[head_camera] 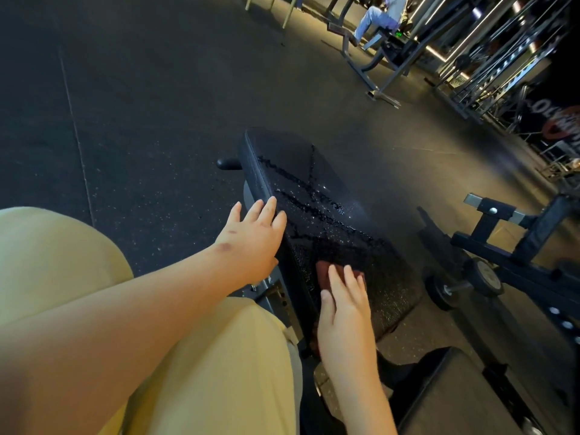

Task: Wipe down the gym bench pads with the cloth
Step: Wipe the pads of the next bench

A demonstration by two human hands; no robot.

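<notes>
**Step in hand:** wipe of the bench pad [317, 171], early stage by my reading. The cloth [323, 273], reddish-brown, lies flat on the pad's near end under the R hand [343, 309].
- R hand: palm down, fingers straight and slightly apart, pressing the cloth to the vinyl. No curl round it.
- L hand [251, 237]: fingers straight and spread, resting on the pad's left edge approx. midway along. Holds nothing; appears to steady the pad.

**Coverage:** spray droplets [314, 196] sit in criss-cross lines over the pad's middle, beyond the cloth. That stretch reads as unwiped. No droplets made out at the pad's far end.

**Next move, judged:** push the cloth from the near end through the wet lines to the far end, w/ even pressure. The L hand must lift off if the left edge strip is to be covered. The second pad [455, 387], just off the bench pad's near-right corner, looks untouched and would follow.

**Surface:** black textured vinyl w/ a seam line along the left edge.

**Room:**
- Dark speckled rubber floor [141, 120] left of and beyond the pad.
- Black rack frame [518, 237] and a small wheel [485, 277] right of the pad, apart from it.
- Seated person [379, 14] on a machine well beyond the pad's far end; too small for detail.
- Lighting dim, warm.
</notes>
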